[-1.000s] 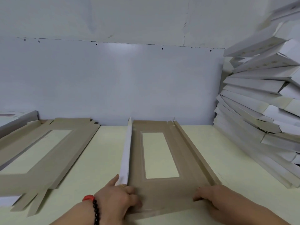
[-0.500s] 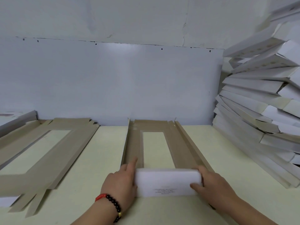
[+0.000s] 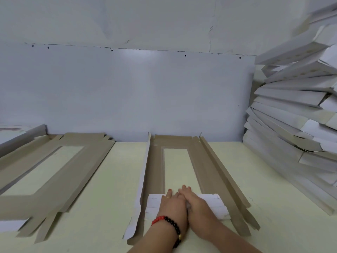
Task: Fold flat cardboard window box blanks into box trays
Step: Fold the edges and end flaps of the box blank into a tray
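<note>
Pale table [image 3: 113, 179] fills lower frame. Folded tray stack [image 3: 295, 114] at right edge. Flat blanks [image 3: 54, 170] lower left. Window box blank [image 3: 209, 172] centre, side walls raised. Left hand [image 3: 172, 203] and right hand [image 3: 197, 202], fingers straight, side by side, press white end flap [image 3: 217, 207] down flat.

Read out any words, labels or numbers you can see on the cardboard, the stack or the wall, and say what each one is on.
No text can be read anywhere in this view.
White end flap under the left hand and right hand: no print shows.
Box blank, spare blank, stack, wall: bare, no words or numbers.
Upper boxes in the stack: faint tan dots only, not lettering.
</note>
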Action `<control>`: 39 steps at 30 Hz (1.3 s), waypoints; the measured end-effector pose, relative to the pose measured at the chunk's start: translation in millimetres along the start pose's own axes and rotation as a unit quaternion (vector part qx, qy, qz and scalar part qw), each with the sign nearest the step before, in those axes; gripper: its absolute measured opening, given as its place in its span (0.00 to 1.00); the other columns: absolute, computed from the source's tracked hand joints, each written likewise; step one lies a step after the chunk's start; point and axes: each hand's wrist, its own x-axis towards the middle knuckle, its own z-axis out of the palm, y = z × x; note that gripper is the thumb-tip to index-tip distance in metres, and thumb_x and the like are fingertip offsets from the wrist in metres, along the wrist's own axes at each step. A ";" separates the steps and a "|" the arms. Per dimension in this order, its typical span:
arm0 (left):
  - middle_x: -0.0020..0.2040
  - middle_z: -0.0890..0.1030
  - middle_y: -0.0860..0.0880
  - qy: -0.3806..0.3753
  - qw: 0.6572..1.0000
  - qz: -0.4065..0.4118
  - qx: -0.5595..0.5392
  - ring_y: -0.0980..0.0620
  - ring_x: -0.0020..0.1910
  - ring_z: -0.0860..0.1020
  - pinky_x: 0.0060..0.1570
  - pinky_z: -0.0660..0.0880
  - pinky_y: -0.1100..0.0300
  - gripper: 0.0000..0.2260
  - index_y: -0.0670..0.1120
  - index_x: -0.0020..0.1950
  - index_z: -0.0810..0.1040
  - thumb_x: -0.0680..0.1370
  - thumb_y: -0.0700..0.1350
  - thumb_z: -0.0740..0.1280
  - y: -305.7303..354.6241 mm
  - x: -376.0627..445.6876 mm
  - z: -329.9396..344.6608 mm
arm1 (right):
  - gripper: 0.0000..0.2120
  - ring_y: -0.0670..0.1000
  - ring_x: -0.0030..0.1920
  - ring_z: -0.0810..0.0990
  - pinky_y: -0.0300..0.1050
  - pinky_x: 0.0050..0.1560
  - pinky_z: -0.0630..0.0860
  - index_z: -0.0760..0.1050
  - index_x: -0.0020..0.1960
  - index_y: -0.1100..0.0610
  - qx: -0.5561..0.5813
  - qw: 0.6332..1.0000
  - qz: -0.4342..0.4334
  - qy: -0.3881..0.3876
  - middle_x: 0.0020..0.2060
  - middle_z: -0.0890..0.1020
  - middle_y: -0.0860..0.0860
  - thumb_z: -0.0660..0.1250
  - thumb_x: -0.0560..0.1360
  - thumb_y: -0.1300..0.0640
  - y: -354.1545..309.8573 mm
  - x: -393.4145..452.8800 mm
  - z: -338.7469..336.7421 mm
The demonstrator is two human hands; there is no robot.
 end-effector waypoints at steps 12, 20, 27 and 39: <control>0.79 0.38 0.47 0.000 0.995 -0.082 0.059 0.44 0.77 0.36 0.73 0.36 0.44 0.29 0.46 0.79 0.39 0.80 0.56 0.40 -25.8 1.8 24.2 | 0.36 0.48 0.77 0.37 0.54 0.75 0.37 0.40 0.79 0.48 -0.306 0.943 0.051 -0.121 0.78 0.40 0.46 0.28 0.74 0.34 38.4 10.5 -2.7; 0.78 0.35 0.43 0.003 0.988 -0.155 0.028 0.43 0.77 0.35 0.74 0.38 0.48 0.43 0.43 0.78 0.36 0.74 0.71 0.40 -39.0 -3.7 18.4 | 0.36 0.49 0.77 0.36 0.58 0.74 0.34 0.36 0.79 0.52 -0.312 0.931 0.153 -0.114 0.78 0.38 0.48 0.39 0.78 0.33 58.4 6.6 -17.0; 0.79 0.47 0.43 0.071 0.984 -0.166 0.002 0.43 0.78 0.44 0.75 0.42 0.47 0.37 0.45 0.79 0.46 0.77 0.66 0.45 -48.2 -9.3 14.6 | 0.28 0.49 0.78 0.46 0.46 0.76 0.45 0.44 0.79 0.54 -0.278 0.942 0.189 -0.021 0.79 0.47 0.48 0.42 0.83 0.45 83.5 0.4 -25.9; 0.68 0.70 0.49 0.115 0.928 -0.130 -0.329 0.49 0.67 0.69 0.68 0.67 0.55 0.29 0.48 0.75 0.61 0.75 0.45 0.65 -66.5 -20.2 -12.1 | 0.17 0.50 0.60 0.73 0.44 0.61 0.69 0.72 0.66 0.54 -0.028 0.969 0.186 0.161 0.60 0.76 0.50 0.65 0.78 0.51 72.0 -9.4 -46.8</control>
